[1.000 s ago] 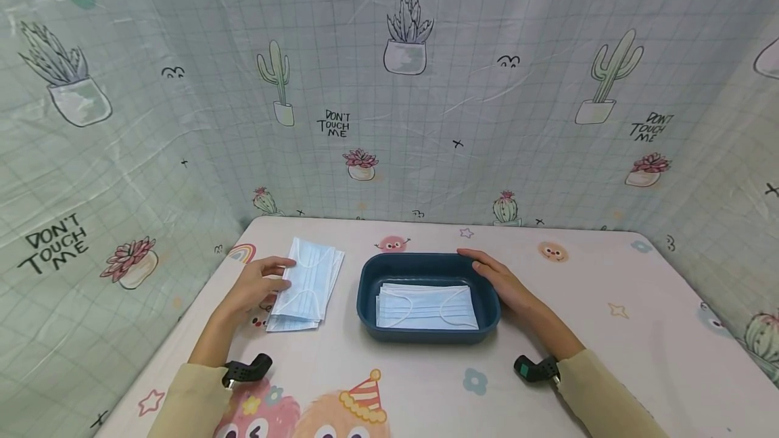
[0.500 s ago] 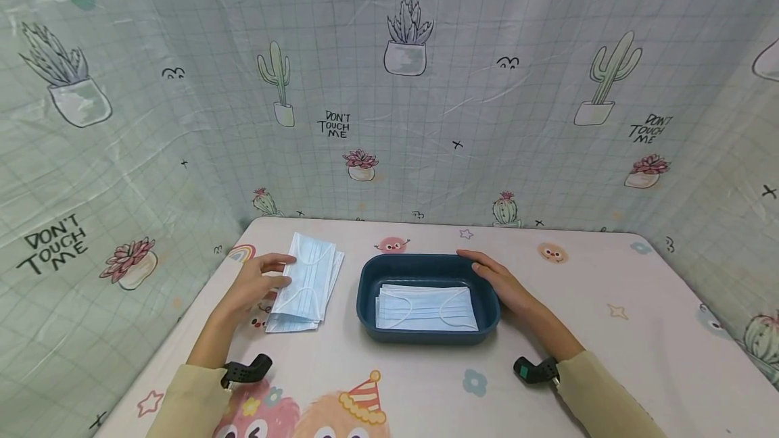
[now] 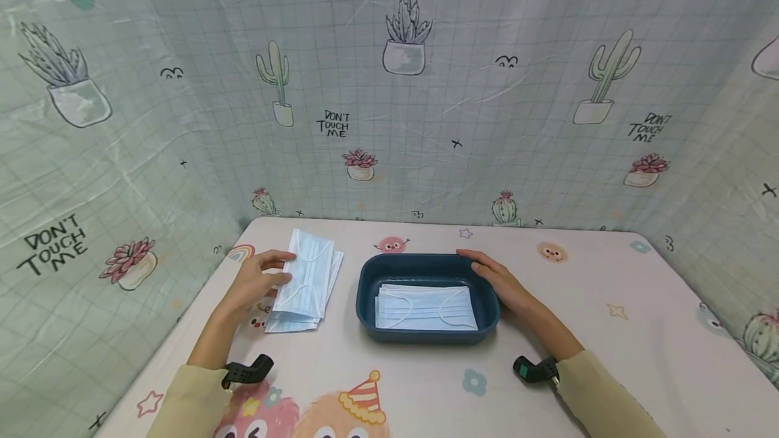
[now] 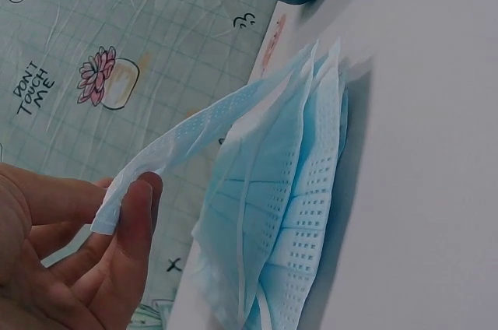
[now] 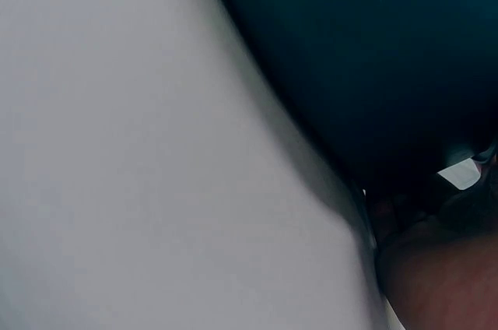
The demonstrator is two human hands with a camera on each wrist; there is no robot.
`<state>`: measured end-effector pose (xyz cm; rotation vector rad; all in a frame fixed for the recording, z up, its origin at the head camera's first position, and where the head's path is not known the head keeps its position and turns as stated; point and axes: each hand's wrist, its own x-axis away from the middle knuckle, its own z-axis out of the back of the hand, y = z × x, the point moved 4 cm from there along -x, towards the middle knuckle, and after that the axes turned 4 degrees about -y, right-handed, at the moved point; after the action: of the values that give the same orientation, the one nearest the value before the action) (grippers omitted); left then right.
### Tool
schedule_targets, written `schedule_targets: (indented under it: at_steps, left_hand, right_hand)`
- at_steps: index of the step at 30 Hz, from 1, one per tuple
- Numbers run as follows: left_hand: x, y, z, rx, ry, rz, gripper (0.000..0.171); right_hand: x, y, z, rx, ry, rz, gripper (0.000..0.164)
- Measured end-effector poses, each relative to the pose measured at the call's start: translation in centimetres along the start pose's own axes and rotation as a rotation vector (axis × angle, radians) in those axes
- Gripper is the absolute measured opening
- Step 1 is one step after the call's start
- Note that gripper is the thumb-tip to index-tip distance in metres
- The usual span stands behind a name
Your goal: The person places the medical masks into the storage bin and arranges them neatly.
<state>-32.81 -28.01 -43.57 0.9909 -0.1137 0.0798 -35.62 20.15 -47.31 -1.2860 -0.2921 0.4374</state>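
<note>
My left hand (image 3: 254, 282) pinches the near edge of the top blue pleated face mask (image 4: 175, 139) between thumb and fingers. That edge is raised and bent, while several more masks (image 4: 303, 244) lie under it in a loose pile. A dark blue rectangular plastic basin (image 3: 429, 336) stands to the right of the pile. Inside it lies a flat stack of blue masks (image 3: 426, 307) with white ear loops. At the basin's far right corner my right hand (image 3: 502, 284) holds the rim, its fingers outside and thumb over the edge. The right wrist view is dark and shows mostly the basin's wall.
The white table (image 3: 608, 350) has printed cartoon figures. A pale curtain (image 3: 426, 147) with cactus drawings encloses it at the back and sides. I wear a black wrist device (image 3: 248, 370) on the left and another black device (image 3: 535, 369) on the right.
The top mask in my left hand has risen and shifted slightly away from me, over the rest of the pile. My right hand and the basin have stayed in place.
</note>
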Motion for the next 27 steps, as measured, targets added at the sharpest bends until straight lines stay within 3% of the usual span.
schedule_targets:
  at_steps: [27]
  left_hand:
    - [0.0, 1.2, -1.0, 0.017, -0.012, -0.062, 0.043]
  right_hand:
    - [-0.1, 0.1, -0.1, -0.005, 0.005, -0.020, 0.047]
